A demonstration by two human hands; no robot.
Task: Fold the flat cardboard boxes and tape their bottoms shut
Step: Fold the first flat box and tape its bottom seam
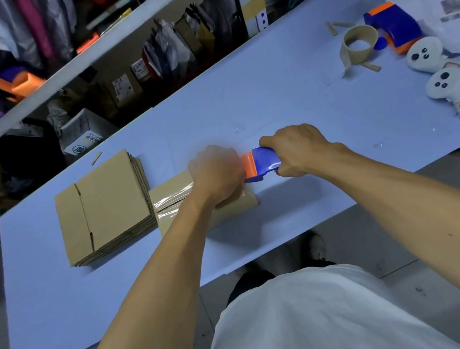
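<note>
The folded box [174, 202], light and easily crushed, sits mid-table just beside the flat stack [104, 205], so the blurred left hand [217, 173] presses its taped seam, finger pose unclear, while the right hand [295, 148] grips the tape dispenser [261, 164] at its right edge

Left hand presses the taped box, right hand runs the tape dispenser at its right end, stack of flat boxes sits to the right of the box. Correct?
Not quite. In the head view the stack of flat boxes sits to the left of the box, not the right. The left hand and the right hand with the tape dispenser are as stated.
</note>
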